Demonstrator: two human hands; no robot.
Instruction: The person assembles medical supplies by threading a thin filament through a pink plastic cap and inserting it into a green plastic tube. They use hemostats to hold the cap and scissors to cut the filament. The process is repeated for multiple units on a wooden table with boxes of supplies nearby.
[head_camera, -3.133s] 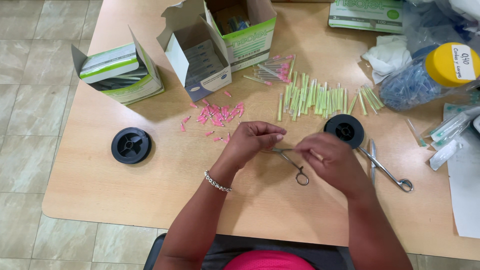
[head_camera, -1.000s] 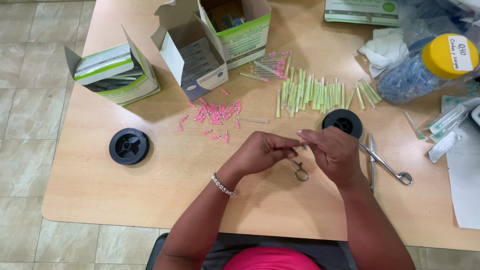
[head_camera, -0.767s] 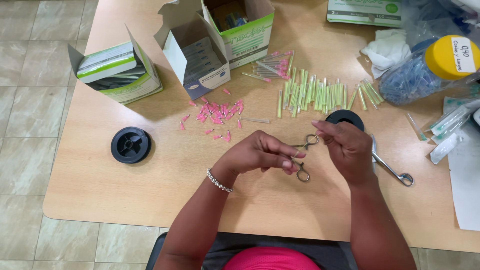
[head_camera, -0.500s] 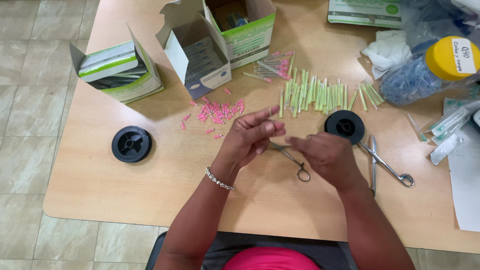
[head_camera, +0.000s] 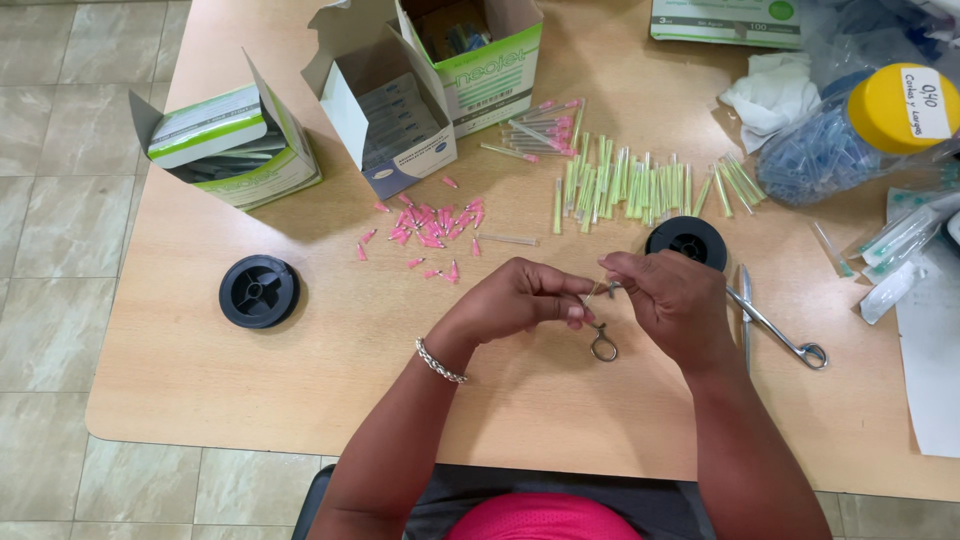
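My left hand (head_camera: 520, 300) and my right hand (head_camera: 668, 300) meet above the middle of the wooden table (head_camera: 300, 390). Between their fingertips sits a small metal ring-handled clamp (head_camera: 602, 335); its loop hangs below the fingers. My right hand pinches the clamp's upper part. My left hand's fingertips are closed on something thin at the clamp's tip, too small to make out. A black spool (head_camera: 688, 241) lies just beyond my right hand. Metal scissors (head_camera: 775, 325) lie to the right of it.
Green-capped needles (head_camera: 640, 185) lie in a row at the back, pink caps (head_camera: 430, 228) scattered to their left. Two open cartons (head_camera: 400, 100) and a green box (head_camera: 225, 150) stand at the back left. A second black spool (head_camera: 259, 291) lies left. A yellow-lidded jar (head_camera: 850, 130) stands at the right.
My left hand, raised with fingers spread half a second ago, has come down and closed at the clamp's tip. My right hand has shifted slightly up toward the spool.
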